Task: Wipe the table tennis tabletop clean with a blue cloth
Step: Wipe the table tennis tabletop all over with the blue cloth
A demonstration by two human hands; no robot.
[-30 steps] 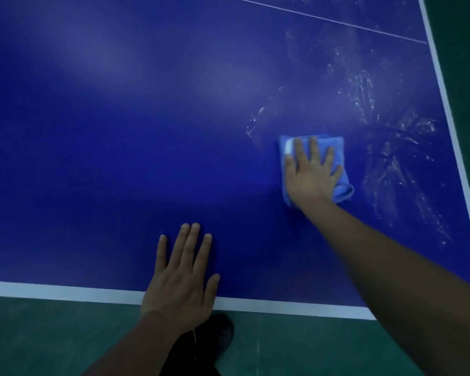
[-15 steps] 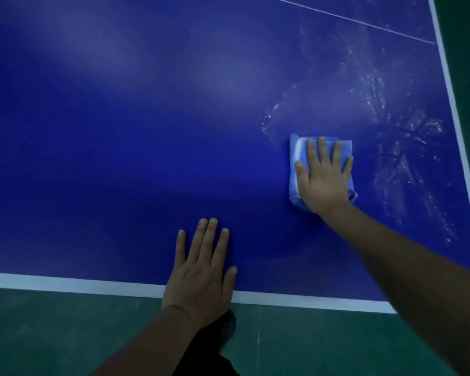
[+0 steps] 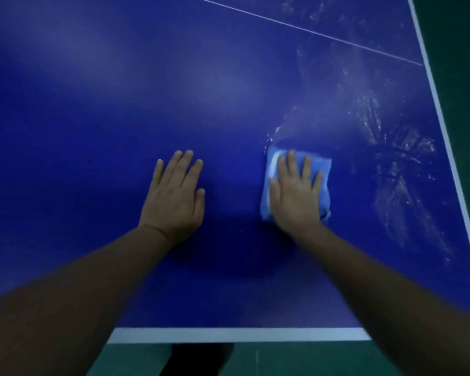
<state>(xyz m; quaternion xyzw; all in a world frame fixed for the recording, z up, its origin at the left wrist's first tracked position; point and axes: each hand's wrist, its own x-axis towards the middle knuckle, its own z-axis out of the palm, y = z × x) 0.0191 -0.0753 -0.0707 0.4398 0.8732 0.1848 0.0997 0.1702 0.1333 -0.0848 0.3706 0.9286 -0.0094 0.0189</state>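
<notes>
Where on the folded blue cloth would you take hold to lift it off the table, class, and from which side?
Probably the far right corner of the blue cloth, approached from above and from the right. The right hand lies flat over the middle and near part, and that corner stays bare. The cloth lies flat on the tabletop, so pinch its edge.

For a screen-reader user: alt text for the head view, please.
A right hand presses a folded blue cloth flat on a blue tabletop, beside whitish smears. The left hand rests flat nearby.

Smooth semi-gloss blue tabletop (image 3: pixel 120 118) w/ soft glare, whitish streaky smears (image 3: pixel 391 164) at right, soft matt cloth (image 3: pixel 324 169)
</notes>
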